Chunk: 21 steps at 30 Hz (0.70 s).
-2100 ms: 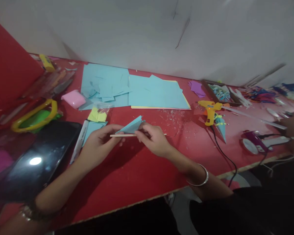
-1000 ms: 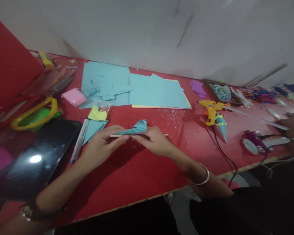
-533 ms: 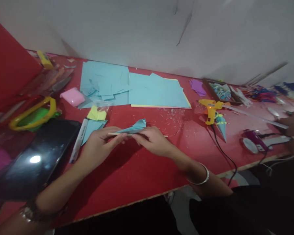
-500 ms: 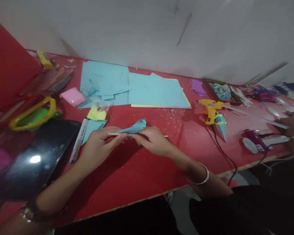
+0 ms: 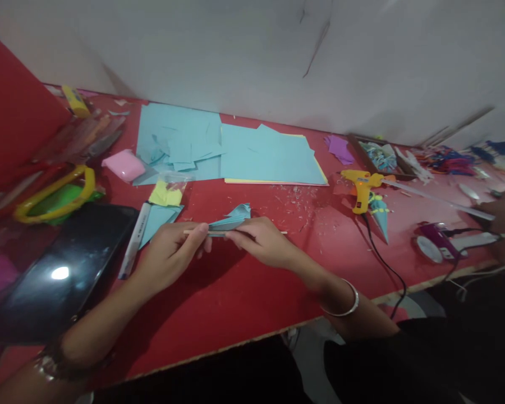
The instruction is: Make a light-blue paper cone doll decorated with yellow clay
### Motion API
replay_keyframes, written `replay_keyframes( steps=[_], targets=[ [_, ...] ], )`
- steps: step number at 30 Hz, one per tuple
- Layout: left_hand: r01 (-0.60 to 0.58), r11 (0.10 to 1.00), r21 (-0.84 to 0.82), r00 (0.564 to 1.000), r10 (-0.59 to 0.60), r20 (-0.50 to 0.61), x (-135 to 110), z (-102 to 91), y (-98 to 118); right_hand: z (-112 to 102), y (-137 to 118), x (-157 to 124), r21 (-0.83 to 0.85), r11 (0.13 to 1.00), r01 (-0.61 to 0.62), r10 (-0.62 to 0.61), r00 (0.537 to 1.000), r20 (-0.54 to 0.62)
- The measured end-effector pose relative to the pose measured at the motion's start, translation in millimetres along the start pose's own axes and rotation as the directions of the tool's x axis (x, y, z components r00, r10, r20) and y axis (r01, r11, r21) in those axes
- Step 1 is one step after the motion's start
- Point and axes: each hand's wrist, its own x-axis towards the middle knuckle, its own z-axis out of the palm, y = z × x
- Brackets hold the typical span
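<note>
Between my hands is a folded light-blue paper (image 5: 231,221), with a thin wooden stick (image 5: 219,233) lying along its near edge. My left hand (image 5: 177,244) is closed, its thumb and fingers pinching the left end of the paper and stick. At the other end, my right hand (image 5: 264,241) is closed around the paper and stick as well; the stick's tip shows beyond its knuckles. Some fingertips are hidden behind the paper. Close to my left hand lie a white marker (image 5: 134,240), blue paper pieces (image 5: 157,221) and yellow paper (image 5: 166,194).
Blue sheets (image 5: 273,157) lie along the wall. To the right are a yellow glue gun (image 5: 364,188) with a trailing cord, a blue paper cone (image 5: 380,219), a tray (image 5: 382,160) and a purple device (image 5: 440,241). Yellow-handled scissors (image 5: 54,196) and a black glossy object (image 5: 67,269) sit left.
My left thumb has shifted left along the stick, uncovering more of the paper and stick. My right hand stays nearly still.
</note>
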Motion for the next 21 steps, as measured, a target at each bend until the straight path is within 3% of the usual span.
replay_keyframes(
  steps=[6,10,16,21],
  targets=[
    [0.112,0.992,-0.063,0.993,-0.11,0.034,2,1.2,-1,6,2,-1,0.003,0.999,-0.033,0.033,0.998,-0.046],
    [0.137,0.987,-0.084,0.99,-0.134,0.034,2,2.4,1,11,4,-3,0.041,0.999,0.031,-0.027,0.994,-0.107],
    [0.137,0.983,-0.125,0.988,-0.126,0.091,2,5.8,4,11,7,-2,-0.074,0.995,0.066,-0.068,0.997,-0.027],
    [0.161,0.968,-0.191,0.975,-0.126,0.185,5,6.6,2,9,5,-1,-0.272,0.96,0.07,-0.073,0.997,0.001]
  ],
)
